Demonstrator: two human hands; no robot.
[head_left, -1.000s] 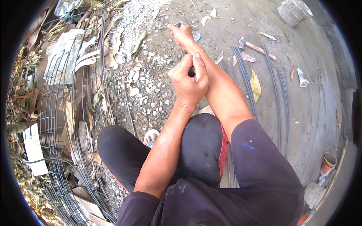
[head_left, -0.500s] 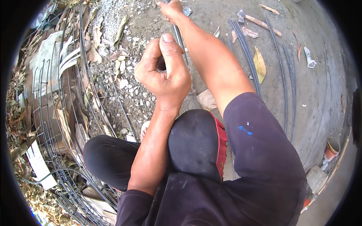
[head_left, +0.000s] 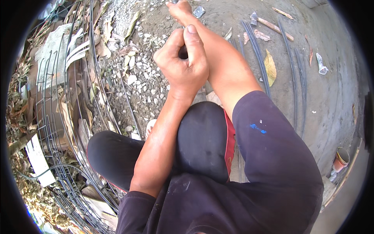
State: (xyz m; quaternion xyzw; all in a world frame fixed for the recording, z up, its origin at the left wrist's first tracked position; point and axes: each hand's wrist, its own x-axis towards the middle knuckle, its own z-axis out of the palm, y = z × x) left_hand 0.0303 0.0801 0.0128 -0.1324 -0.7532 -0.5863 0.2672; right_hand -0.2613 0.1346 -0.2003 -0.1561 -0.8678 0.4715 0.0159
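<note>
My left hand (head_left: 183, 58) is raised over the ground in front of my knee (head_left: 201, 142). Its fingers are curled into a closed grip with the thumb up. A dark round gap shows between thumb and finger, and what it holds is hard to make out. Farther off, at the top edge, my right hand (head_left: 180, 9) is closed round a grey metal bar (head_left: 175, 1), of which only a small piece shows. My right forearm passes behind the left hand and hides most of what lies between the two hands.
Long thin steel rods (head_left: 257, 54) lie on the grey ground to the right, with a hammer (head_left: 272, 29) beyond them. A tied rebar cage (head_left: 50, 132) and dry leaves spread along the left. Gravel (head_left: 146, 74) lies ahead; a reddish bucket (head_left: 341, 160) stands far right.
My left hand has shifted up and to the right, closer to my right forearm. The bar seen before between the hands is now mostly hidden. Both hands stay closed.
</note>
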